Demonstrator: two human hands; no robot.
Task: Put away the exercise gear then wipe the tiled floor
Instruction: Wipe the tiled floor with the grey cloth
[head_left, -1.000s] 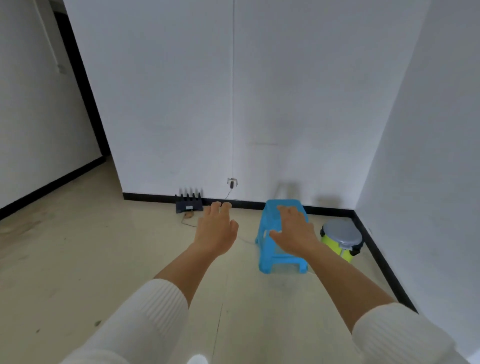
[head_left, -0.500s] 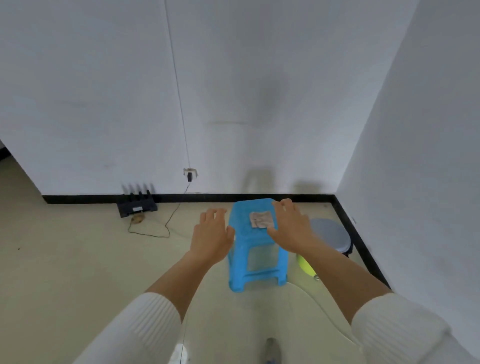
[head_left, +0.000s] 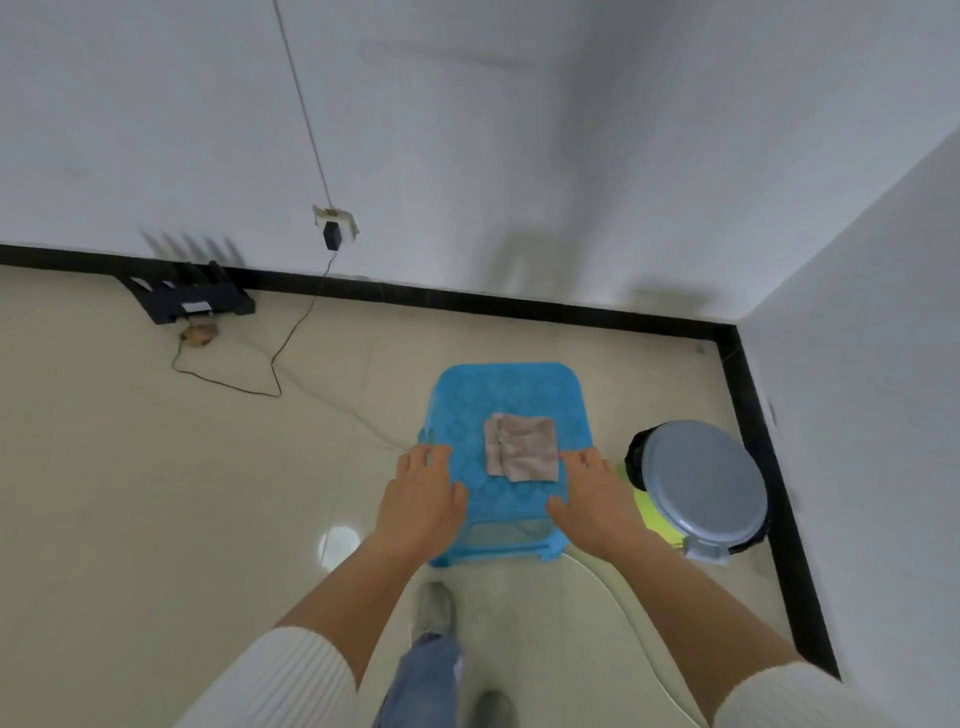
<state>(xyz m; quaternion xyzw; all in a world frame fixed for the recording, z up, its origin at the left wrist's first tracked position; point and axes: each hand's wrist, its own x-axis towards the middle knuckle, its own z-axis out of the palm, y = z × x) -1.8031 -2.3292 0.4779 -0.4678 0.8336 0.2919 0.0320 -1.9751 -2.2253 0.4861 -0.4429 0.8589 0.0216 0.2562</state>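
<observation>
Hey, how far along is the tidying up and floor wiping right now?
No exercise gear shows in this view, so that part may be done, unconfirmed. In hand: the left hand and right hand, both open, reach over the blue stool toward the folded cloth on it. Left: picking up the cloth and wiping the floor.

Head view, sole camera, wide-angle. Worn on the person's head, it is pitched forward and steeply down into a room corner. Blue stool (head_left: 509, 387) close below centre, tiled floor (head_left: 156, 493) across lower frame, walls (head_left: 467, 130) above.
</observation>
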